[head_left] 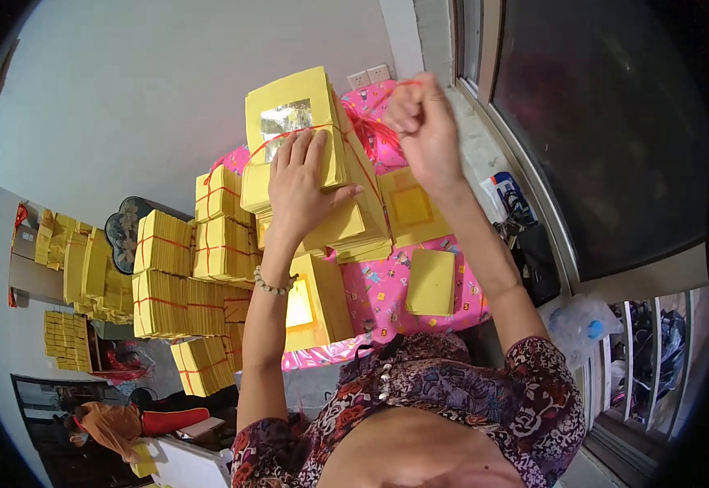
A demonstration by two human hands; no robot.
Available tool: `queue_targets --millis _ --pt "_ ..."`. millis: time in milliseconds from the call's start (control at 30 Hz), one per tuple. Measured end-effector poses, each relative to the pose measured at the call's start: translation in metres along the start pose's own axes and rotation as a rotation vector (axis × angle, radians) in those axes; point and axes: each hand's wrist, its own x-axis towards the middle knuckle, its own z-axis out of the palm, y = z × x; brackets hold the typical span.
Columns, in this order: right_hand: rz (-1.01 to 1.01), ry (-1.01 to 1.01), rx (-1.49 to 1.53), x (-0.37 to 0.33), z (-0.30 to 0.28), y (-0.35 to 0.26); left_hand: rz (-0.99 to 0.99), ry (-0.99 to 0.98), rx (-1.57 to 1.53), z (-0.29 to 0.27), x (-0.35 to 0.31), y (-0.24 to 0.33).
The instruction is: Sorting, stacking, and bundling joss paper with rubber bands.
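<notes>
A tall stack of yellow paper sheets (281, 91) stands on the table, with a shiny silver square on its top sheet. My left hand (296, 191) lies on that stack, fingers stretched out, pressing over a red string (332, 126) that crosses it. Raised to the right of the stack, my right hand (424, 130) is closed on the red string. A loose tangle of the same string trails between the stack and my right hand. Under my left wrist is a lower block of yellow paper (334, 301) with a gold square.
Bundles of yellow paper tied with red string (163, 244) are piled at the left. A pink patterned tablecloth (375, 305) bears a small yellow paper stack (431, 281) and flat yellow sheets (395, 232). A glass door (598, 138) and a plastic bag (578, 325) are at the right.
</notes>
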Motion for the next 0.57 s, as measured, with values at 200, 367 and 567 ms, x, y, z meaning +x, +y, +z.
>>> queue_targets --millis 200,367,567 --pt "-0.301 -0.108 -0.102 -0.015 0.068 -0.061 -0.005 -0.010 -0.018 0.002 -0.005 -0.006" --pt "-0.477 0.074 -0.324 -0.029 0.049 -0.069 0.004 -0.026 -0.007 0.000 -0.003 -0.006" --pt "-0.390 0.040 -0.540 -0.019 0.032 -0.069 0.023 -0.019 0.013 0.002 0.001 -0.010"
